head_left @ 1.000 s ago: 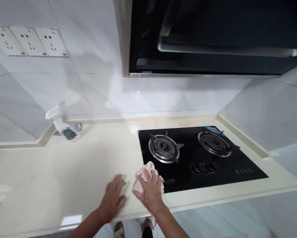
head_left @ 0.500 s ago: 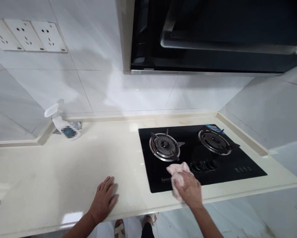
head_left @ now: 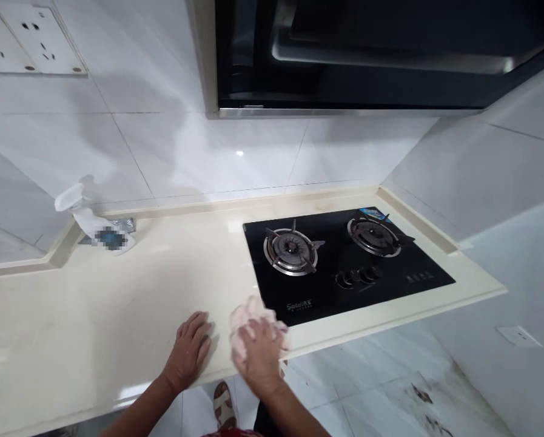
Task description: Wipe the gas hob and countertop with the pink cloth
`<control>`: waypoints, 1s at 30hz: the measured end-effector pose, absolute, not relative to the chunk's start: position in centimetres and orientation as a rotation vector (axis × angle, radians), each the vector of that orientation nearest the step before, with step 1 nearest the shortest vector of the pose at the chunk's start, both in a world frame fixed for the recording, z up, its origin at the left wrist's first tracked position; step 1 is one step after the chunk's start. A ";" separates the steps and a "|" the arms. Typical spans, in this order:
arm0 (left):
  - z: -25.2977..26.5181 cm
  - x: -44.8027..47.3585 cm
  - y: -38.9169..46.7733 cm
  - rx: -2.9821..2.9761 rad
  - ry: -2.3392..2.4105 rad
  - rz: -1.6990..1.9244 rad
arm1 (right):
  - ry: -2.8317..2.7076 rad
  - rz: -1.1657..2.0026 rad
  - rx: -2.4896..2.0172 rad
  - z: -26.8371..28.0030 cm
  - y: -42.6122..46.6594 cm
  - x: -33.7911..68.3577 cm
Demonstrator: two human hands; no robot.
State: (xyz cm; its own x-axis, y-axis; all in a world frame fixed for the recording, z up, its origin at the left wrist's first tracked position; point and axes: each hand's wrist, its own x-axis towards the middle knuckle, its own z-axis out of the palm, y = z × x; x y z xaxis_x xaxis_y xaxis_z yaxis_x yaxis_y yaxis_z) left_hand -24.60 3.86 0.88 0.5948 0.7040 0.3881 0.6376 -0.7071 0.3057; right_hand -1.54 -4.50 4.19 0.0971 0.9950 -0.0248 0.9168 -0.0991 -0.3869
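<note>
The right hand (head_left: 259,352) was blurry and hid part of the pink cloth (head_left: 244,317) — blurry too. Squares covered the label (head_left: 110,238) on the bottle (head_left: 85,220). The left edge cut off the sockets (head_left: 44,48), the top edge the black hood (head_left: 367,88). Some letters (head_left: 301,309) on the stove (head_left: 326,258) were too tiny to read.

A pale pink cloth (head_left: 252,308), bunched into soft, rumpled folds and a touch blurred, sits right under the right hand (head_left: 260,355), its near side covered! It's at the front of the glossy cream tabletop (head_left: 171,267), hiding the near-left corner of the cooktop (head_left: 319,297), a flat black panel with two round burners and pale lettering.
</note>
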 end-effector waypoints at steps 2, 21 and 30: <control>0.9 -24.6 4.1 2.604 1.120 0.805 | -2.108 0.572 -1.859 5.0 -4.4 -5.0; 1.1 -36.7 0.5 2.580 1.829 0.768 | -1.254 -0.092 -2.806 3.2 -8.6 16.8; 1.2 -36.4 0.2 2.520 1.860 0.780 | -1.866 0.623 -1.795 4.5 -7.1 -6.5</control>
